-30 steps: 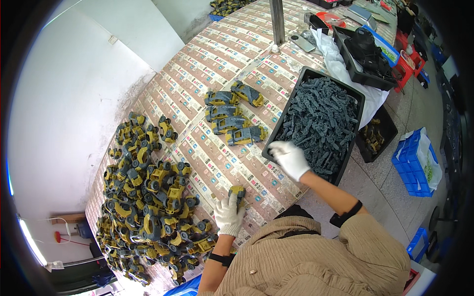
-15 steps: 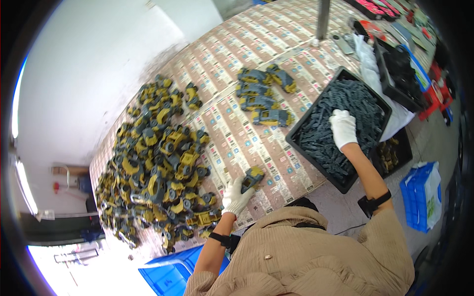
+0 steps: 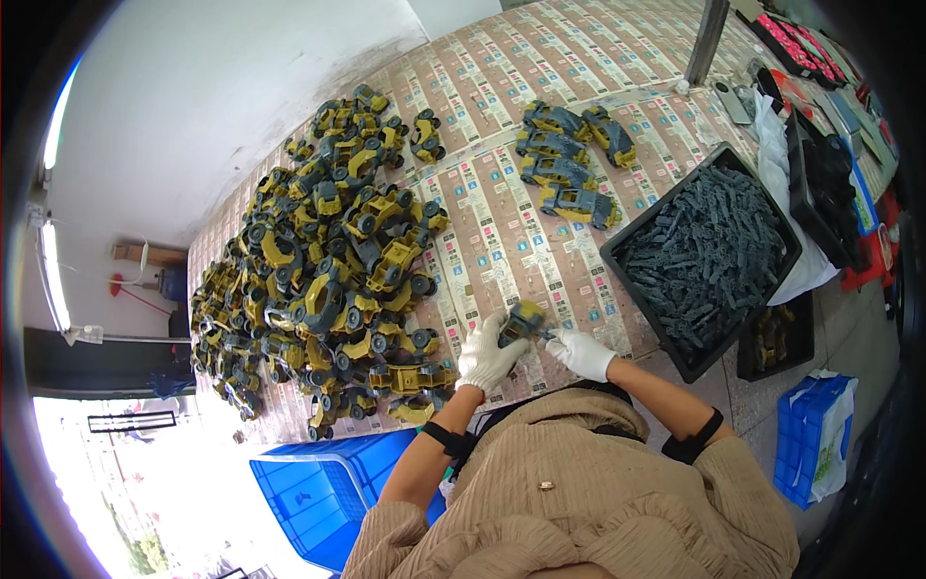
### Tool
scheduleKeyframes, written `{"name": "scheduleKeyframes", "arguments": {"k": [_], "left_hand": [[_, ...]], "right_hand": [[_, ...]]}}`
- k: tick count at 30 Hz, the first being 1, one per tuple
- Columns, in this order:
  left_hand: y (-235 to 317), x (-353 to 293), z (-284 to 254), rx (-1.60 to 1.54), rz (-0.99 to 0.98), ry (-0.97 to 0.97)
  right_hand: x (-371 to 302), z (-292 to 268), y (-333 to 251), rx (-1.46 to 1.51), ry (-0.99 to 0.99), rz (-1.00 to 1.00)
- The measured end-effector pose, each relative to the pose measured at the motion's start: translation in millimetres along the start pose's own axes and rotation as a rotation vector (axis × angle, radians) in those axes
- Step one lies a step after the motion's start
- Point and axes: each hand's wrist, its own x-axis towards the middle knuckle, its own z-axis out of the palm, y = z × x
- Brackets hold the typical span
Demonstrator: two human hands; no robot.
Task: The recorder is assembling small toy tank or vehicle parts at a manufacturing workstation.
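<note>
My left hand [image 3: 485,357], in a white glove, is closed on a yellow and dark grey toy truck [image 3: 524,318] just above the table's near edge. Close beside the truck, my gloved right hand [image 3: 582,355] pinches a small dark grey plastic part [image 3: 547,335], its far end by the truck; whether they touch is unclear. To the right stands a black bin [image 3: 648,314] heaped with slender dark grey parts [image 3: 709,251]. A large pile of similar toy trucks [image 3: 338,261] covers the left of the table.
Several more trucks [image 3: 559,174] lie in a group farther back. Past the bin are a black tray [image 3: 820,198] and a metal post [image 3: 707,43]. A smaller dark box [image 3: 779,338] and a blue crate [image 3: 808,439] sit lower right; a blue tub [image 3: 309,497] stands lower left.
My right hand has left the bin of grey parts and come to the truck in my left hand, a small dark part in its fingers. The whole view has shifted.
</note>
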Motion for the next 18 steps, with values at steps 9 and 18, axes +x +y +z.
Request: {"name": "scheduleKeyframes", "arguments": {"k": [9,18], "left_hand": [[16.6,-6.6,-6.7,0.001,-0.164,0.071],[13.9,29.6,2.5,0.237,0.604,-0.004]], "right_hand": [[8.8,16.2,24.5,0.007,-0.004,-0.017],[10.4,7.1,22.6,-0.269,0.094,0.055]]}}
